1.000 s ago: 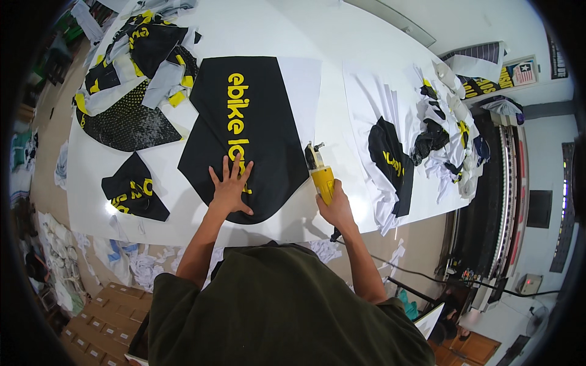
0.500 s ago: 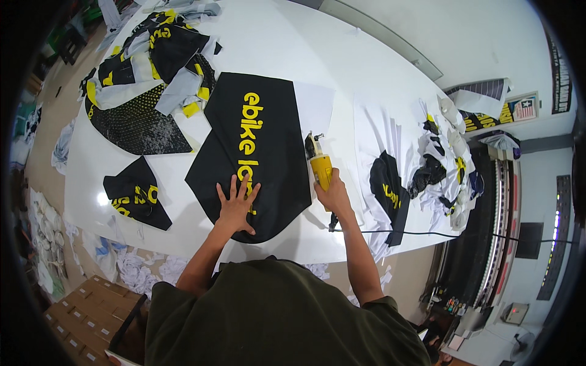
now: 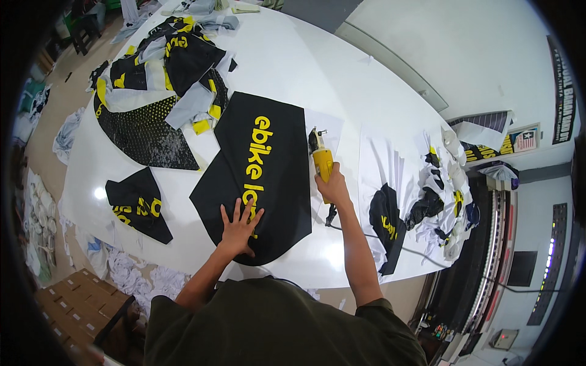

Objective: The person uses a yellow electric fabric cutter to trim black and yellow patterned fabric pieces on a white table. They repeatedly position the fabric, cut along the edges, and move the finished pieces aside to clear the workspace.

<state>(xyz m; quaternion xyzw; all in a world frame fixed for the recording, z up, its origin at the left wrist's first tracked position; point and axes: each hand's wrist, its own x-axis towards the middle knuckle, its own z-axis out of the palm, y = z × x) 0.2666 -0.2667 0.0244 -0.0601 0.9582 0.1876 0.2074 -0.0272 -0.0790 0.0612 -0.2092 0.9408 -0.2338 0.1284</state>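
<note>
A large black fabric panel point(image 3: 284, 183) with yellow lettering lies flat on the white table point(image 3: 201, 256). My left hand point(image 3: 238, 232) rests open on its near part, fingers spread over the lettering. At the panel's right edge, my right hand point(image 3: 334, 186) is wrapped round the yellow body of an electric fabric cutter point(image 3: 322, 160). The cutter's dark head points away from me, close beside the panel's upper right edge. White sheet material point(image 3: 325, 122) shows under and beyond that edge. The blade itself is too small to make out.
A heap of black, yellow and grey fabric pieces point(image 3: 195, 55) covers the far left. A small black piece point(image 3: 140, 204) lies at left. On the right are another black piece point(image 3: 384, 226) and a scrap pile point(image 3: 448, 195). The cutter's cable point(image 3: 421, 253) trails right, off the table.
My right hand has moved the cutter farther away along the panel's right edge. My left hand stays spread on the fabric. The whole view has shifted slightly, so the table sits lower.
</note>
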